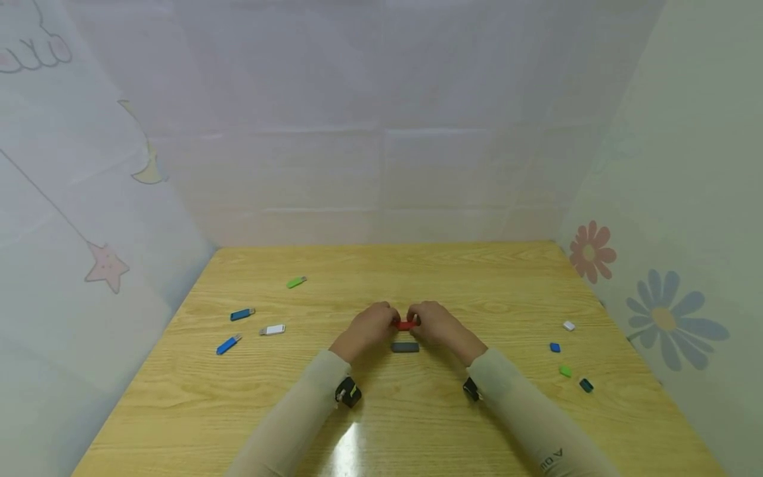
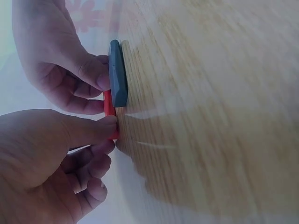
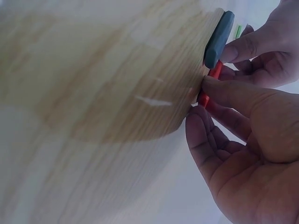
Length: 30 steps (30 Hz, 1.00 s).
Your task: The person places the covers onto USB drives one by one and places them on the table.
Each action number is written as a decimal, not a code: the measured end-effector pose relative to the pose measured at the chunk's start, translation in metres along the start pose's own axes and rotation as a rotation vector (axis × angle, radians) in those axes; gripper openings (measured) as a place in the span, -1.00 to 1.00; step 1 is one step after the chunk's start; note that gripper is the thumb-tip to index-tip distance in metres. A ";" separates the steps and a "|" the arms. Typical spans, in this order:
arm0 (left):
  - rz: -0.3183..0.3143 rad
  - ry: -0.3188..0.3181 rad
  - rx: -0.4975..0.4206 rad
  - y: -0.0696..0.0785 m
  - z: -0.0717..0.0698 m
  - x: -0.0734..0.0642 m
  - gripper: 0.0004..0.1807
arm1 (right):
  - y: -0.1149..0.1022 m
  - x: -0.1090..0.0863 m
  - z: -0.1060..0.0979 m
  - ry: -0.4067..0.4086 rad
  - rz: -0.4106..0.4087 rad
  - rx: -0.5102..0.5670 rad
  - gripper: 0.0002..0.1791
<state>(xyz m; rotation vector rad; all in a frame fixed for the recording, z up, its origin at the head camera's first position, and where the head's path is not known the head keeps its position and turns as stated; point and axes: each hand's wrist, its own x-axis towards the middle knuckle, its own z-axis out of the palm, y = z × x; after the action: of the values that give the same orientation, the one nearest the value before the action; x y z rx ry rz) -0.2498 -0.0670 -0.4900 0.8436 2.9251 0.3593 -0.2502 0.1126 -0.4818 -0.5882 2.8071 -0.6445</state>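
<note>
Near the middle of the wooden table, both hands meet at a small red USB flash drive (image 1: 406,326). My left hand (image 1: 372,324) pinches its left end between thumb and fingers, and my right hand (image 1: 438,323) pinches the right end. The fingers cover both ends; a red middle stretch (image 2: 108,100) shows between the thumbs in the left wrist view. Just on the near side of it lies a dark grey USB flash drive (image 1: 405,347), flat on the table and parallel to the red one. In the right wrist view this grey drive (image 3: 219,39) sits beside the fingertips.
To the left lie several USB sticks with bare plugs: green (image 1: 295,282), dark blue (image 1: 241,315), white (image 1: 274,330) and bright blue (image 1: 227,345). Small caps lie at the right: white (image 1: 569,326), blue (image 1: 555,347), green (image 1: 565,371), dark teal (image 1: 587,385). Pale sheets enclose the table (image 1: 405,430).
</note>
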 end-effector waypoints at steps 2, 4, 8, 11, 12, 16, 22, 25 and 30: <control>-0.012 -0.004 -0.009 0.000 0.000 -0.001 -0.82 | 0.000 0.000 0.000 -0.014 0.015 0.014 -0.86; -0.028 -0.007 -0.027 -0.001 0.000 -0.003 -0.79 | 0.001 -0.001 0.000 -0.022 0.024 0.030 -0.83; -0.049 -0.009 -0.047 -0.004 -0.003 -0.008 -0.74 | 0.004 -0.003 -0.001 -0.019 0.042 0.048 -0.76; -0.058 0.002 -0.034 -0.008 -0.006 -0.011 -0.72 | 0.006 -0.007 -0.004 0.002 0.072 0.050 -0.70; -0.061 0.007 -0.025 -0.010 -0.007 -0.012 -0.72 | 0.007 -0.008 -0.006 0.013 0.081 0.047 -0.69; -0.063 0.023 0.014 -0.018 -0.010 -0.017 -0.71 | 0.013 -0.014 -0.014 0.038 0.093 0.023 -0.63; -0.065 0.043 0.046 -0.031 -0.013 -0.027 -0.69 | 0.024 -0.023 -0.024 0.035 0.067 -0.049 -0.55; -0.080 0.047 0.057 -0.036 -0.016 -0.032 -0.69 | 0.029 -0.027 -0.028 0.032 0.083 -0.059 -0.52; -0.112 0.040 0.056 -0.045 -0.020 -0.040 -0.67 | 0.037 -0.032 -0.035 0.011 0.112 -0.035 -0.49</control>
<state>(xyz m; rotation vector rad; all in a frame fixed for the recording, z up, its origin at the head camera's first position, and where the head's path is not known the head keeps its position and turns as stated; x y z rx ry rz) -0.2420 -0.1296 -0.4818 0.6823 3.0155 0.2910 -0.2437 0.1696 -0.4643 -0.4309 2.8421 -0.5801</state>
